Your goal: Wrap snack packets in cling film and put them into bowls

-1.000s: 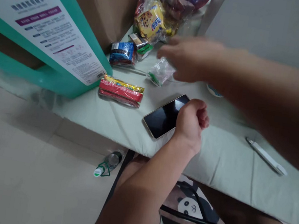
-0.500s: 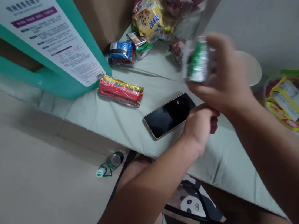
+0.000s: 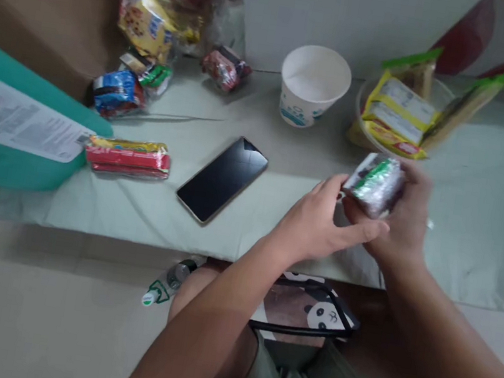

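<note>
My right hand [image 3: 411, 216] is wrapped around a small snack packet [image 3: 378, 184] in a shiny wrapper, white, green and dark, slightly blurred. From the left, my left hand [image 3: 318, 221] meets the same packet, fingertips at its left edge and thumb stretched below it; the farther fingers are partly hidden. Both hands are above the front part of a pale green cloth surface [image 3: 477, 235]. Left of them, a dark-screened smartphone [image 3: 222, 179] lies flat. Just beyond the packet stands a clear bowl [image 3: 364, 101] holding yellow and green snack bags [image 3: 398, 116].
A white paper cup [image 3: 312, 84] stands near the back. Red and yellow snack sticks [image 3: 128, 158], a blue snack packet [image 3: 117, 93] and a dark red packet [image 3: 226, 68] lie leftward. A teal container [image 3: 22, 173] fills the left. A bottle [image 3: 172, 281] is on the floor below.
The view has swung right. My right hand has lowered with the packet, away from above the phone, and my left hand has opened from a curl and come to the packet.
</note>
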Demonstrator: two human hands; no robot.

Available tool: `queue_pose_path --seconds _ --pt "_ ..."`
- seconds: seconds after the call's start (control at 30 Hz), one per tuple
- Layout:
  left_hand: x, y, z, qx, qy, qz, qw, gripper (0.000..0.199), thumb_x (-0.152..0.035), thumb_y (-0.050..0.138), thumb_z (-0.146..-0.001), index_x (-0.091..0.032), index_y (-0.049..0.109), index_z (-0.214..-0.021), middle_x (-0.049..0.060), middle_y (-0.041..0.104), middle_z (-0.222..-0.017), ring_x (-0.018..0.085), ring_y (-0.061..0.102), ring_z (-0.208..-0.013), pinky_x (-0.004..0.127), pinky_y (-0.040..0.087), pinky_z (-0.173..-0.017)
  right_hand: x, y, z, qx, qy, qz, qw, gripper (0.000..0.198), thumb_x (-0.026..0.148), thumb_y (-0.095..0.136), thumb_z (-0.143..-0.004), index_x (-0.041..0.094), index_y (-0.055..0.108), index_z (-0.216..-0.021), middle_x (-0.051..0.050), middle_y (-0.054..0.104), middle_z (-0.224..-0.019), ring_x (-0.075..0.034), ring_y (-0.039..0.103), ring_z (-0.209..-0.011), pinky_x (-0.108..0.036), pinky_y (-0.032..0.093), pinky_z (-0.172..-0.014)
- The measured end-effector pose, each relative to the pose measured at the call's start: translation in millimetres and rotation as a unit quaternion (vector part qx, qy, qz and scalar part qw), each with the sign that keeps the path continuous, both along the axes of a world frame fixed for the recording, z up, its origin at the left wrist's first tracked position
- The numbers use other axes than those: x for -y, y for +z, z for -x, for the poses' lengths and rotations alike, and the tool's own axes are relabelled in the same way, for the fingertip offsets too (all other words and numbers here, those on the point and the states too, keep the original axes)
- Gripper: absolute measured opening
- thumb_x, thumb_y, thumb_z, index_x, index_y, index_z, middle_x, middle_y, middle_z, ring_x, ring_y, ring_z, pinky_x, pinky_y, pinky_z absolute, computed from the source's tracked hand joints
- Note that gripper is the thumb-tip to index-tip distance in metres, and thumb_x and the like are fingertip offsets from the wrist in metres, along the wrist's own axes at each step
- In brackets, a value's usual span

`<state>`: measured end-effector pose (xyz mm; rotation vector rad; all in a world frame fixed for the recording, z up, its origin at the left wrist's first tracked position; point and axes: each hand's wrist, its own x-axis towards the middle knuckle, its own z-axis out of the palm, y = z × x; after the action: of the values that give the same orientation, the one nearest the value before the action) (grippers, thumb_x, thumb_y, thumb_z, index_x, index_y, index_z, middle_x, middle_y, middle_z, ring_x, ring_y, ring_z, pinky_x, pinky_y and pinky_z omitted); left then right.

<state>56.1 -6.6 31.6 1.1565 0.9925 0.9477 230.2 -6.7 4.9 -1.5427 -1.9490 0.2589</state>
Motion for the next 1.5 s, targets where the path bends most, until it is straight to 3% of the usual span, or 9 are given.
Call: queue_pose_path --seconds 0.2,0.3,0.37,0.6,0.73,0.87,1.0,1.2,1.5 --pt "-18.7 -13.3 -18.5 0.043 0.076 0.061 0.994 0.035 -0.035 0.080 -0.077 -0.022 0.064 -0.105 0.004 0.072 -0.094 0.017 0.065 -0.082 0.027 0.049 -0.075 2.6 12.4 -14.4 -0.049 0.032 0.026 0.998 0.065 0.037 0.067 -0.083 0.027 0.043 -0.143 -0.013 0.062 -0.122 -0.027 0.067 -0.093 -0.045 0.059 -0.080" --pt "-28.4 -14.0 -16.2 0.098 0.135 0.125 0.978 0.038 -0.038 0.082 -0.073 -0.022 0.062 -0.101 0.002 0.070 -0.095 0.016 0.065 -0.082 0.027 0.051 -0.074 2.0 21.4 -40.5 0.016 -0.034 0.025 0.999 0.030 0.032 0.060 -0.089 0.026 0.060 -0.119 -0.010 0.067 -0.105 -0.026 0.066 -0.088 -0.046 0.056 -0.082" --pt "-32.1 -13.1 -14.0 0.116 0.163 0.142 0.970 0.040 -0.040 0.084 -0.069 -0.023 0.062 -0.099 0.002 0.069 -0.097 0.016 0.066 -0.085 0.028 0.052 -0.075 1.7 20.7 -59.2 0.070 -0.063 0.041 0.995 0.023 0.034 0.059 -0.090 0.025 0.065 -0.110 -0.012 0.068 -0.103 -0.031 0.066 -0.095 -0.049 0.053 -0.086" --pt "-35.8 -19.3 -17.9 0.068 0.191 0.078 0.976 0.048 -0.037 0.094 -0.063 -0.022 0.062 -0.095 0.001 0.066 -0.091 0.014 0.064 -0.084 0.027 0.052 -0.080 -2.3 6.2 -102.6 0.133 -0.037 0.149 0.979 0.020 0.033 0.058 -0.087 0.023 0.072 -0.097 -0.013 0.070 -0.098 -0.033 0.065 -0.092 -0.046 0.050 -0.078" --pt "-36.9 -26.8 -17.3 0.052 0.158 0.067 0.984 0.054 -0.039 0.096 -0.060 -0.021 0.061 -0.097 -0.001 0.064 -0.090 0.011 0.062 -0.078 0.023 0.051 -0.075 0.4 22.5 -103.1 0.040 0.078 0.192 0.978 0.023 0.035 0.052 -0.094 0.024 0.072 -0.098 -0.004 0.071 -0.077 -0.021 0.062 -0.066 -0.033 0.045 -0.061" --pt "-38.6 -32.1 -14.0 0.042 0.132 0.041 0.990 0.061 -0.044 0.097 -0.058 -0.021 0.059 -0.099 -0.001 0.065 -0.090 0.011 0.063 -0.076 0.022 0.053 -0.072 5.4 31.6 -84.2 -0.041 0.106 0.113 0.987 0.026 0.034 0.051 -0.098 0.024 0.072 -0.110 -0.003 0.074 -0.079 -0.017 0.063 -0.064 -0.030 0.046 -0.060" --pt "-38.8 -32.7 -14.2 0.024 0.108 0.002 0.994 0.076 -0.046 0.096 -0.061 -0.029 0.056 -0.123 0.003 0.068 -0.109 0.017 0.069 -0.087 0.028 0.057 -0.078 3.8 26.4 -62.1 -0.068 0.077 0.042 0.994 0.031 0.032 0.051 -0.100 0.025 0.071 -0.123 -0.005 0.076 -0.091 -0.020 0.068 -0.078 -0.032 0.051 -0.070" --pt "-37.0 -30.8 -14.2 0.042 0.112 0.026 0.992 0.077 -0.052 0.094 -0.063 -0.033 0.057 -0.128 0.005 0.069 -0.115 0.022 0.073 -0.092 0.033 0.060 -0.076 -2.7 17.3 -54.3 -0.064 0.117 0.082 0.988 0.033 0.029 0.051 -0.099 0.026 0.074 -0.123 -0.004 0.073 -0.084 -0.019 0.066 -0.074 -0.031 0.048 -0.068" --pt "-42.8 -25.6 0.8 0.108 0.207 0.043 0.971 0.072 -0.059 0.092 -0.062 -0.036 0.058 -0.122 0.002 0.070 -0.114 0.016 0.070 -0.087 0.026 0.056 -0.073 -3.5 11.0 -75.2 -0.004 0.052 0.103 0.993 0.030 0.033 0.056 -0.095 0.026 0.076 -0.117 -0.007 0.075 -0.089 -0.023 0.067 -0.078 -0.035 0.047 -0.069"
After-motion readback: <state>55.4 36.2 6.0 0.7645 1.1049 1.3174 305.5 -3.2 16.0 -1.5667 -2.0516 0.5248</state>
